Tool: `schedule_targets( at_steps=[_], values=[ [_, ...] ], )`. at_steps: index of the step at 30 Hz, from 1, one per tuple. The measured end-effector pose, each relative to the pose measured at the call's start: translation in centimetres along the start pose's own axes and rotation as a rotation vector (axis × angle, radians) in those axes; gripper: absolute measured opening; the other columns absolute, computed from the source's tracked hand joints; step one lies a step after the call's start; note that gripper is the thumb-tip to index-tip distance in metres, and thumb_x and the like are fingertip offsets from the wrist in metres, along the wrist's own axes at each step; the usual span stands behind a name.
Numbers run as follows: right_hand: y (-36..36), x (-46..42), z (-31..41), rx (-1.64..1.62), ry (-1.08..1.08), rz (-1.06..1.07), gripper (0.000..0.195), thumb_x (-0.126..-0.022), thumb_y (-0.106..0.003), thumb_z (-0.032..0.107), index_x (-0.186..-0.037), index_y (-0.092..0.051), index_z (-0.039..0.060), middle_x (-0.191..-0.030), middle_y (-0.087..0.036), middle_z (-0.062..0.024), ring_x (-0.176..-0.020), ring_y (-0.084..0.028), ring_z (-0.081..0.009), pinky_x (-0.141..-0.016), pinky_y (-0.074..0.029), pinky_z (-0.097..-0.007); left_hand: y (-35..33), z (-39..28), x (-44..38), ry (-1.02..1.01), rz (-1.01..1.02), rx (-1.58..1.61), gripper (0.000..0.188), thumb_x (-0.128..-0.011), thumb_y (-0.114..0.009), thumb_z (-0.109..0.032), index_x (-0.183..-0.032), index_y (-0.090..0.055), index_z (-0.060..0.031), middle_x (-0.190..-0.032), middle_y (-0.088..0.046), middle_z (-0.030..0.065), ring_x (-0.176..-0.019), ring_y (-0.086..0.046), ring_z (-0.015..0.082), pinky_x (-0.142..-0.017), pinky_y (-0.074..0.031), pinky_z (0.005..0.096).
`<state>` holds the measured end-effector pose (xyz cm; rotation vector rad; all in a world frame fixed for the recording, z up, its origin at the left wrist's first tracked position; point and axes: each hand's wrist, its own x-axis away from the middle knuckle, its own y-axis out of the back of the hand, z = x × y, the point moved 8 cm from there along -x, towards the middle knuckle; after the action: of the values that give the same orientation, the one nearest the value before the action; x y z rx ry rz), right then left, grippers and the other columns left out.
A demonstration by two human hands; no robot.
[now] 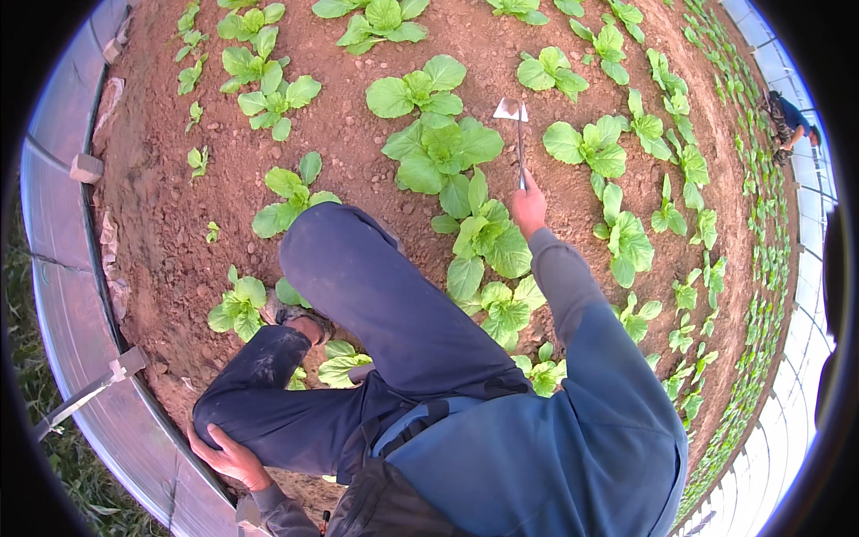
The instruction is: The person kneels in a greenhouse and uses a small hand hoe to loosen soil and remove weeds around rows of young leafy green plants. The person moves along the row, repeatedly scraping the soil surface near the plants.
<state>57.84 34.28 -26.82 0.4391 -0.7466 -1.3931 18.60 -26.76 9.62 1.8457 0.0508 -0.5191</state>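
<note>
My right hand (529, 205) is closed around the handle of a small hand hoe (521, 144), whose pale metal blade (511, 110) is over the brown soil between two rows of leafy green plants. Just left of the blade grows a large leafy plant (443, 151); another (594, 148) stands to its right. My left hand (231, 456) rests on my bent knee at the lower left, fingers apart and holding no tool. Whether the hoe blade touches the soil cannot be told.
A plastic-film greenhouse wall (60, 221) curves along the left, with a block (87, 168) at its base. Leafy plants (629, 245) stand close around my legs and right arm. Another person (790, 127) bends over at the far right.
</note>
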Motion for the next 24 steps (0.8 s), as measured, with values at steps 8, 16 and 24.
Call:
schedule_targets(
  at_steps=[8,16,24],
  values=[
    [-3.9,9.4,-4.0,0.047,0.071,0.188,0.053,-0.088,-0.049,0.003,-0.139,-0.057,0.0136,-0.085,-0.069,-0.0192,-0.065,-0.064,-0.0216,-0.062,-0.050,-0.0345,-0.1,-1.7,-0.5,0.032,0.033,-0.017,0.046,-0.099,-0.053,-0.029,-0.133,-0.053,0.0032,-0.131,-0.056,0.0235,-0.119,-0.053,0.0394,-0.106,-0.038,0.0442],
    [-6.2,-4.9,2.2,0.141,0.108,0.089,0.049,-0.089,-0.050,0.009,-0.136,-0.059,0.0146,-0.097,-0.072,-0.0208,-0.071,-0.070,-0.0271,-0.066,-0.055,-0.0399,-0.7,-1.6,-1.0,0.032,0.028,-0.009,0.046,-0.099,-0.054,-0.027,-0.133,-0.053,0.0036,-0.131,-0.055,0.0236,-0.121,-0.052,0.0388,-0.107,-0.037,0.0443],
    [-9.5,-3.5,7.5,-0.285,-0.238,0.278,0.050,-0.094,-0.044,0.009,-0.142,-0.054,0.0199,-0.069,-0.056,-0.0033,-0.045,-0.046,-0.0138,-0.036,-0.035,-0.0336,-0.2,-2.2,-0.6,0.042,0.029,-0.024,0.043,-0.099,-0.053,-0.021,-0.134,-0.051,0.0046,-0.132,-0.056,0.0209,-0.124,-0.051,0.0354,-0.111,-0.034,0.0416]
  ],
)
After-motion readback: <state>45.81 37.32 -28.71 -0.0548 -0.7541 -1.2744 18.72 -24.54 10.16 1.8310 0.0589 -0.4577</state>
